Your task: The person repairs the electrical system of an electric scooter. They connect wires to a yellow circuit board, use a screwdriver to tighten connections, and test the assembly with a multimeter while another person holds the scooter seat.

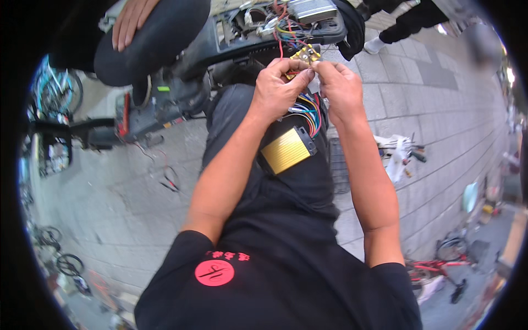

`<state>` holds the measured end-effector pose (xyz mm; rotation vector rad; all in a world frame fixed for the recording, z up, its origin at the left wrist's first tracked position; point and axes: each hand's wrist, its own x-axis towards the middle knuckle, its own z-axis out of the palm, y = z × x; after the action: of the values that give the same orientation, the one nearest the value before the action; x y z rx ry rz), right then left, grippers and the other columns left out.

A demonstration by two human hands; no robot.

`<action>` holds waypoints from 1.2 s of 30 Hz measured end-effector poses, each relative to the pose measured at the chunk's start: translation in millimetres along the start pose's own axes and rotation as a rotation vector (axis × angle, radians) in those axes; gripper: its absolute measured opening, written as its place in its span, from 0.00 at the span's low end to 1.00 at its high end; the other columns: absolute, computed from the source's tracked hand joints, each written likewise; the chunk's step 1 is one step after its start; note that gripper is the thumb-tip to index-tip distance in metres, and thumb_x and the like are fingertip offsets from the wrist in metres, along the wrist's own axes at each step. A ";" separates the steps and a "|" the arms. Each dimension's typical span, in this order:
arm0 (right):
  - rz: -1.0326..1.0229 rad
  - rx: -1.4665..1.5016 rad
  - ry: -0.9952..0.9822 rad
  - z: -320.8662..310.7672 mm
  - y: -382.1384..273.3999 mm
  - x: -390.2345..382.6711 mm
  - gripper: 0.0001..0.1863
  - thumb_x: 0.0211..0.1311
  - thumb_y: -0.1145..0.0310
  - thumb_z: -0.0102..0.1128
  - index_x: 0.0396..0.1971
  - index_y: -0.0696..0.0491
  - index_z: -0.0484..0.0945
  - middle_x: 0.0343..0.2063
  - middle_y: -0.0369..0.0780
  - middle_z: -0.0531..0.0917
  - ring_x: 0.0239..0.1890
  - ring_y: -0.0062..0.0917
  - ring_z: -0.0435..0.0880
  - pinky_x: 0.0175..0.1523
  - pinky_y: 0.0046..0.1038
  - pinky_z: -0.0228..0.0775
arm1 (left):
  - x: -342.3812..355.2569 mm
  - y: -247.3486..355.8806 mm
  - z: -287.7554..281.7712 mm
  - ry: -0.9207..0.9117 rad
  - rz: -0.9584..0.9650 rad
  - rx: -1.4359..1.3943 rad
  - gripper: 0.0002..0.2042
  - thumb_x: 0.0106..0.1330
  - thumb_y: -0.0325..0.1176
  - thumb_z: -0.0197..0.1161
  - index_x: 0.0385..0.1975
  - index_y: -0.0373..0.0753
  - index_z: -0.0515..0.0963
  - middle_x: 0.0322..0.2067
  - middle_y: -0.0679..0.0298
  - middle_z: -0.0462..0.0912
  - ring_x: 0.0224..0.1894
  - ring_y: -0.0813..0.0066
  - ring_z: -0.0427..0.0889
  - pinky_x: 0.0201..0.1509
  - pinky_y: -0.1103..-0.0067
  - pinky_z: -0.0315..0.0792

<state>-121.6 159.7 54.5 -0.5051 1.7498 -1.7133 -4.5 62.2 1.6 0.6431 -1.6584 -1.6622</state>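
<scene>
Both hands point(278, 88) point(340, 88) pinch the yellow connector point(306, 55) above them; we judge it light, brittle (wires point(308, 113) limp): hold its edges.

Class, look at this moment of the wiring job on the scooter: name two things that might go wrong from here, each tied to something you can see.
1. Both hands, left hand and right hand, pinch the small yellow connector; its thin wires might pull loose.
2. The gold finned box rests on the lap, hanging from those wires; it may slide off and tug them.
</scene>
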 end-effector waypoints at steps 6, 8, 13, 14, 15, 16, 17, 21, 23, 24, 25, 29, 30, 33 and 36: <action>-0.821 -0.961 -0.298 -40.0 -59.9 3.1 0.24 0.63 0.73 0.70 0.60 0.41 0.85 0.43 0.37 0.85 0.35 0.26 0.85 0.39 0.28 0.78 | -0.2 5.5 1.5 -0.093 -0.012 -0.231 0.12 0.72 0.31 0.74 0.46 0.28 0.86 0.47 0.60 0.79 0.41 0.73 0.90 0.45 0.78 0.87; -1.191 -1.157 -0.489 -39.6 -70.7 28.5 0.27 0.61 0.73 0.70 0.62 0.39 0.84 0.45 0.37 0.85 0.39 0.29 0.85 0.43 0.31 0.79 | -0.1 4.9 -2.3 -0.101 -0.031 -0.233 0.11 0.72 0.30 0.74 0.46 0.28 0.86 0.46 0.60 0.79 0.41 0.73 0.90 0.44 0.78 0.87; -1.584 -1.504 -0.851 -22.7 -101.5 52.6 0.26 0.61 0.67 0.66 0.62 0.38 0.83 0.51 0.31 0.84 0.42 0.24 0.82 0.48 0.31 0.75 | 4.1 9.4 -11.2 -0.157 -0.046 -0.166 0.10 0.77 0.28 0.67 0.50 0.28 0.83 0.46 0.64 0.76 0.42 0.74 0.90 0.46 0.77 0.89; -1.625 -1.552 -0.906 -21.6 -107.8 55.3 0.25 0.60 0.65 0.65 0.60 0.42 0.84 0.50 0.30 0.83 0.41 0.23 0.80 0.47 0.30 0.74 | 5.6 9.0 -11.1 -0.169 -0.048 -0.183 0.09 0.76 0.27 0.67 0.50 0.28 0.83 0.45 0.64 0.76 0.41 0.74 0.90 0.46 0.78 0.89; -1.642 -1.570 -0.987 -21.1 -111.2 60.3 0.24 0.61 0.66 0.63 0.59 0.47 0.84 0.48 0.30 0.82 0.41 0.23 0.79 0.46 0.28 0.73 | 5.5 9.2 -12.3 -0.178 -0.050 -0.195 0.09 0.76 0.26 0.67 0.50 0.28 0.83 0.45 0.64 0.76 0.41 0.74 0.90 0.45 0.78 0.88; -1.639 -1.553 -1.036 -19.9 -115.3 63.3 0.22 0.61 0.66 0.63 0.57 0.48 0.84 0.47 0.31 0.82 0.41 0.23 0.79 0.47 0.28 0.73 | 4.6 9.7 -12.1 -0.185 -0.043 -0.204 0.09 0.76 0.25 0.68 0.50 0.29 0.83 0.45 0.64 0.76 0.40 0.74 0.90 0.43 0.79 0.87; -1.634 -1.535 -1.085 -18.1 -119.1 64.8 0.21 0.61 0.67 0.62 0.55 0.49 0.84 0.47 0.32 0.82 0.42 0.23 0.79 0.47 0.28 0.73 | 3.6 10.4 -11.6 -0.192 -0.036 -0.212 0.09 0.75 0.25 0.68 0.50 0.29 0.83 0.45 0.64 0.75 0.39 0.75 0.90 0.42 0.79 0.86; -1.259 -1.524 -1.064 -16.7 -110.9 58.7 0.15 0.65 0.67 0.63 0.50 0.54 0.83 0.39 0.38 0.83 0.38 0.32 0.84 0.43 0.32 0.76 | 1.5 9.1 -11.2 -0.196 -0.024 -0.173 0.08 0.75 0.24 0.68 0.50 0.30 0.84 0.45 0.63 0.76 0.36 0.76 0.89 0.41 0.80 0.84; -0.896 -1.395 -0.911 -16.2 -99.8 42.5 0.11 0.68 0.66 0.63 0.45 0.56 0.83 0.35 0.41 0.83 0.35 0.38 0.85 0.40 0.35 0.77 | -1.0 5.3 -9.7 -0.149 0.044 -0.121 0.07 0.73 0.24 0.70 0.47 0.30 0.85 0.45 0.62 0.76 0.36 0.77 0.88 0.40 0.80 0.83; -0.769 -1.341 -0.742 -13.0 -89.3 36.7 0.14 0.70 0.62 0.60 0.35 0.59 0.82 0.26 0.42 0.82 0.29 0.38 0.85 0.35 0.37 0.76 | -0.3 5.4 -10.2 -0.129 0.106 -0.045 0.06 0.73 0.23 0.70 0.46 0.30 0.85 0.45 0.61 0.76 0.35 0.77 0.88 0.39 0.79 0.83; -0.432 -1.263 -0.627 -9.5 -84.5 33.3 0.15 0.70 0.60 0.61 0.31 0.59 0.81 0.24 0.41 0.81 0.27 0.36 0.84 0.33 0.37 0.75 | -0.5 6.1 -9.0 -0.112 0.170 0.030 0.06 0.72 0.23 0.70 0.45 0.31 0.85 0.45 0.61 0.76 0.35 0.77 0.88 0.39 0.79 0.82; 0.425 -0.840 -0.429 -17.5 -72.9 44.0 0.21 0.69 0.52 0.64 0.22 0.54 0.79 0.15 0.36 0.75 0.18 0.24 0.76 0.24 0.34 0.66 | -2.1 36.3 -4.2 -0.062 0.143 0.194 0.08 0.71 0.27 0.69 0.47 0.38 0.87 0.47 0.56 0.83 0.52 0.58 0.86 0.55 0.66 0.79; 0.257 -0.800 -0.626 -18.1 -62.3 55.2 0.18 0.69 0.53 0.66 0.22 0.49 0.81 0.14 0.35 0.74 0.15 0.22 0.72 0.20 0.32 0.60 | -2.2 32.7 -8.0 0.053 0.254 0.116 0.10 0.70 0.26 0.68 0.48 0.40 0.87 0.47 0.56 0.83 0.51 0.56 0.85 0.56 0.64 0.79; 0.151 -0.865 -0.640 -5.4 -95.6 24.0 0.20 0.68 0.55 0.72 0.34 0.60 0.83 0.25 0.40 0.83 0.26 0.31 0.85 0.31 0.33 0.77 | -1.9 -13.5 -10.0 -0.076 0.170 -0.025 0.07 0.75 0.27 0.69 0.48 0.34 0.85 0.44 0.64 0.77 0.41 0.80 0.87 0.41 0.80 0.82; -0.694 -1.335 -0.785 -20.0 -134.4 -0.3 0.20 0.68 0.61 0.66 0.57 0.51 0.81 0.50 0.47 0.87 0.49 0.43 0.89 0.53 0.42 0.82 | 0.3 -5.6 -9.9 -0.132 0.197 -0.085 0.07 0.77 0.28 0.68 0.49 0.33 0.85 0.46 0.64 0.76 0.40 0.78 0.87 0.43 0.79 0.84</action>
<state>-155.6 163.9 186.0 -2.1612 1.9060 -0.1987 2.1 55.2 -4.5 0.3238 -1.6744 -1.6504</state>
